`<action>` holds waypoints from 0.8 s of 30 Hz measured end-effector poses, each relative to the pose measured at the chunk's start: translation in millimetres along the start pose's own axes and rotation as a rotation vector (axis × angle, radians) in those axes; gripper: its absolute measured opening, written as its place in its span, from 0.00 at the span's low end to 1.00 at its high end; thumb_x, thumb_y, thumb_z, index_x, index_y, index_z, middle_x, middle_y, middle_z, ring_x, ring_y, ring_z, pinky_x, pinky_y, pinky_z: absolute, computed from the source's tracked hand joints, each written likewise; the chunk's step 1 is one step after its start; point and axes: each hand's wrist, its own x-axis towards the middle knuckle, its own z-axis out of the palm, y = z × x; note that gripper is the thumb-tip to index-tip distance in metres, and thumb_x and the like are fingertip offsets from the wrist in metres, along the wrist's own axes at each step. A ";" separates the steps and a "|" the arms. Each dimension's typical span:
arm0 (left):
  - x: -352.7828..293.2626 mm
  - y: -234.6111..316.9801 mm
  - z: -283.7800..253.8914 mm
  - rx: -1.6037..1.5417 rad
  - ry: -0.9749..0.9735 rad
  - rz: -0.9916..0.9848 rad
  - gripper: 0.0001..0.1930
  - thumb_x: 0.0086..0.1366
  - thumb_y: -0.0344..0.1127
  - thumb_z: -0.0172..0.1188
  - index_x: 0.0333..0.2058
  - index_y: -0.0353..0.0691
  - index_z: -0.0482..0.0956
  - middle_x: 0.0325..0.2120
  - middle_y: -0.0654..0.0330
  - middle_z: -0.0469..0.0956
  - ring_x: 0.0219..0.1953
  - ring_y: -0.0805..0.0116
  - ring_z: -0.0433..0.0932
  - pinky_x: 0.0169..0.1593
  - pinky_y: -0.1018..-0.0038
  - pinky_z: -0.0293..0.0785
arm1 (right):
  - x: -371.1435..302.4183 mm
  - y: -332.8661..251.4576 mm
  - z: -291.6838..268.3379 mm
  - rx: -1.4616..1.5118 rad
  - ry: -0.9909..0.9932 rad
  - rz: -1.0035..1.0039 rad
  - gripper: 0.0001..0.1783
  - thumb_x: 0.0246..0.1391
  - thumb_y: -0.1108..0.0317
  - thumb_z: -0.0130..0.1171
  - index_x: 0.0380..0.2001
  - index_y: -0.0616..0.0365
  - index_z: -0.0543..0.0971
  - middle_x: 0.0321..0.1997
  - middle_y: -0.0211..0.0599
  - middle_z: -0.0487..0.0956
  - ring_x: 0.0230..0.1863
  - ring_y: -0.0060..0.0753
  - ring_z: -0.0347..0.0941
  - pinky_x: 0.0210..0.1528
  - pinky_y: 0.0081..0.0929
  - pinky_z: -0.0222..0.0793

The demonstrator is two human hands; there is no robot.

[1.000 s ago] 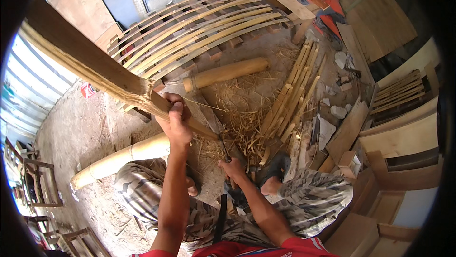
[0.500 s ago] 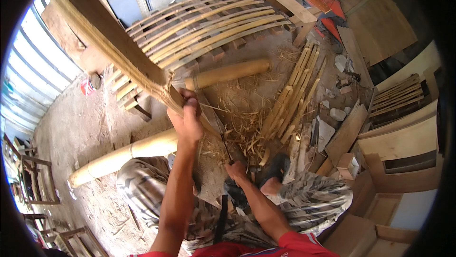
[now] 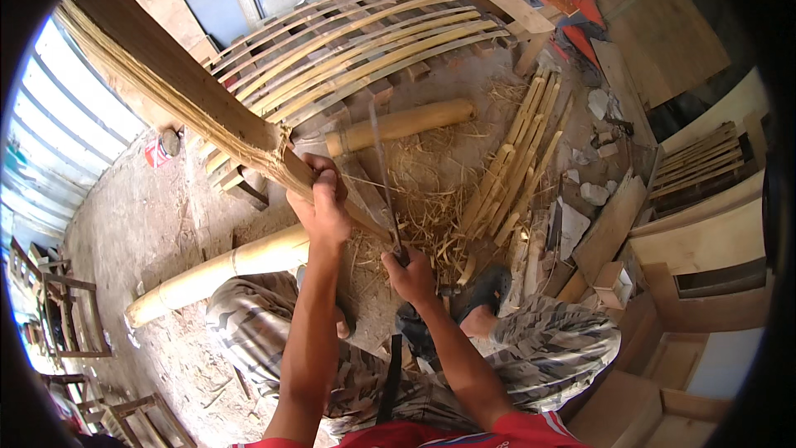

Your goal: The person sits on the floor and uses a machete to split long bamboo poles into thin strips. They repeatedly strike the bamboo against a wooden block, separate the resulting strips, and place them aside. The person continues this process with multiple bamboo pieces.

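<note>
A long split bamboo piece [image 3: 186,108] slants from the upper left down to the middle, its inner face hollow and its edge frayed. My left hand [image 3: 322,203] is wrapped round it near the lower end. Closed on the dark handle of a long knife, my right hand [image 3: 410,276] is beside that lower end. The narrow knife blade [image 3: 381,158] points up and away from me; whether it touches the bamboo I cannot tell. Thin shavings [image 3: 423,216] litter the floor beyond my right hand.
Bamboo poles lie at the left [image 3: 224,270] and farther ahead [image 3: 406,125]. Several split strips [image 3: 510,166] are stacked to the right, near rubble [image 3: 572,224]. A slatted bamboo rack [image 3: 356,50] stands at the back. Wooden furniture parts [image 3: 696,241] line the right side; stools [image 3: 70,307] stand left.
My right hand has risen slightly, and the knife blade has swung up to a steeper angle. The bamboo's upper end has shifted a little left and down. My left hand keeps its grip.
</note>
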 end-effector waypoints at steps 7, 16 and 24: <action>-6.9 2.1 7.4 0.034 -0.091 0.055 0.04 0.57 0.31 0.50 0.28 0.37 0.68 0.18 0.67 0.63 0.17 0.81 0.59 0.20 0.81 0.53 | -5.8 113.5 3.4 -0.349 -0.235 0.473 0.25 0.59 0.55 0.56 0.12 0.58 0.70 0.11 0.36 0.66 0.14 0.35 0.65 0.22 0.43 0.61; -6.8 -0.3 3.0 -0.026 -0.010 0.006 0.05 0.56 0.31 0.49 0.27 0.36 0.67 0.17 0.66 0.62 0.16 0.80 0.57 0.20 0.80 0.53 | -5.8 64.0 2.2 0.047 -0.258 0.796 0.24 0.57 0.60 0.57 0.09 0.57 0.68 0.10 0.37 0.65 0.12 0.34 0.64 0.20 0.42 0.65; -8.0 -1.6 16.3 -0.080 0.021 -0.026 0.05 0.56 0.32 0.49 0.27 0.37 0.66 0.21 0.65 0.64 0.18 0.80 0.58 0.20 0.81 0.53 | -1.3 80.1 -18.5 0.029 -0.306 0.752 0.31 0.58 0.53 0.55 0.05 0.59 0.70 0.10 0.39 0.70 0.12 0.36 0.67 0.24 0.41 0.71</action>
